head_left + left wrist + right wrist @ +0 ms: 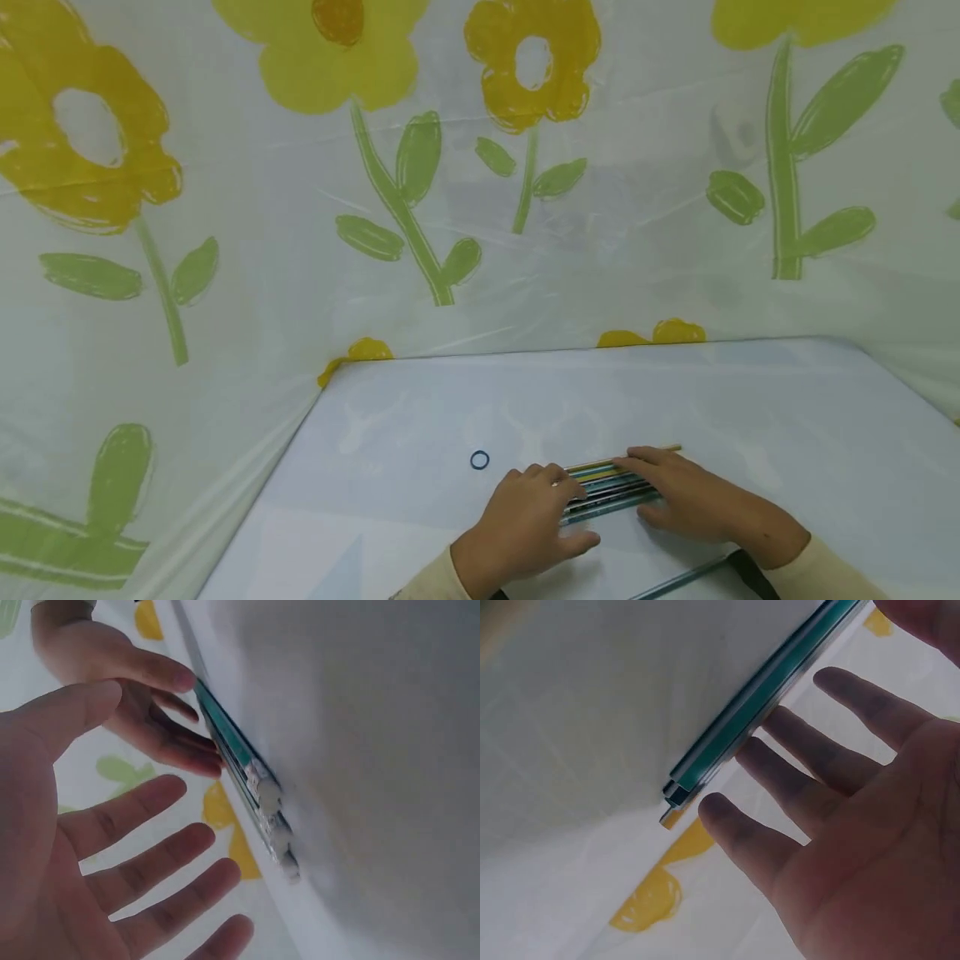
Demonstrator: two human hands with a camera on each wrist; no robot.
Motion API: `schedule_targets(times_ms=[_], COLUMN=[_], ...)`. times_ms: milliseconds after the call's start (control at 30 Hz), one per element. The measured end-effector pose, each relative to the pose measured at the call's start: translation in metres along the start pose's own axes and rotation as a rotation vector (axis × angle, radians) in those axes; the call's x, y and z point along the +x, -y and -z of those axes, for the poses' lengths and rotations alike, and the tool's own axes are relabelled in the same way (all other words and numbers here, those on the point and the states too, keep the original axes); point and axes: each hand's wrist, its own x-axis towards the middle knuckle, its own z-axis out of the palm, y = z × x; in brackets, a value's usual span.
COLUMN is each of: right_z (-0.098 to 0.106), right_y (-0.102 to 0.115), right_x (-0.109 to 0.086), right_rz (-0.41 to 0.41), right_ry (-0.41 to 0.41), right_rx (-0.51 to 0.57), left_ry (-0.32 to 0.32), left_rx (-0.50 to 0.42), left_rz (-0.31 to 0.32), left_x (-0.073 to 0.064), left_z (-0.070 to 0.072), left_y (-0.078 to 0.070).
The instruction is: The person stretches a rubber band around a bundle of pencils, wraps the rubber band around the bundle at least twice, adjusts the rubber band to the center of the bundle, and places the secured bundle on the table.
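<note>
Several pencils (609, 493), mostly teal and dark with a yellow one among them, lie side by side on the white table between the two hands. My left hand (521, 521) is at their left ends, its fingers spread apart. Silvery bands and whitish tips (270, 795) mark those ends in the left wrist view. Over the right part of the row is my right hand (693, 498), fingers extended, with fingertips right at the pencils' far side. One pencil (670, 448) sticks out farther right than the others. In the right wrist view the teal pencils (742, 712) run along the fingertips.
A small dark blue ring (480, 460) lies on the table (420, 417) to the left of the pencils. Near the front edge of the view, a thin bluish rod (678, 581) reaches toward the right wrist's dark strap. Behind the table hangs a flower-patterned cloth (622, 250).
</note>
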Motion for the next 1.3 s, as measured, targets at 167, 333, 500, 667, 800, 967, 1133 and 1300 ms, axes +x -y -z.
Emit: schedule_targets(times_ms=[167,333,500,667,800,967,1133,1300], right_z=[0.002,0.001,0.001,0.0,-0.001,0.0,0.003,0.005], right_y=[0.005,0.009,0.01,0.01,0.009,0.009,0.008,0.008], right_x=[0.003,0.005,0.006,0.005,0.004,0.003,0.002,0.001], right_rz=[-0.017,-0.041,-0.098,-0.105,-0.111,-0.097,-0.106,-0.1], right_ry=[-0.007,-0.008,0.01,0.012,0.018,0.017,0.015,0.033], right_rx=[-0.03,-0.033,-0.028,-0.034,-0.03,-0.029,-0.003,0.025], left_ry=[-0.023,-0.008,0.049,0.099,0.114,0.116,0.147,0.125], left_rx=[-0.016,-0.005,0.009,0.021,0.006,0.013,0.007,0.009], left_rz=[-0.147,-0.273,-0.33,-0.386,-0.4,-0.414,-0.414,-0.379], left_x=[-0.005,-0.009,-0.009,-0.006,-0.006,-0.006,-0.005,-0.008], left_z=[0.0,0.001,-0.001,-0.005,-0.009,-0.011,-0.01,-0.011], left_y=[-0.003,-0.006,-0.008,-0.011,-0.013,-0.014,-0.014,-0.013])
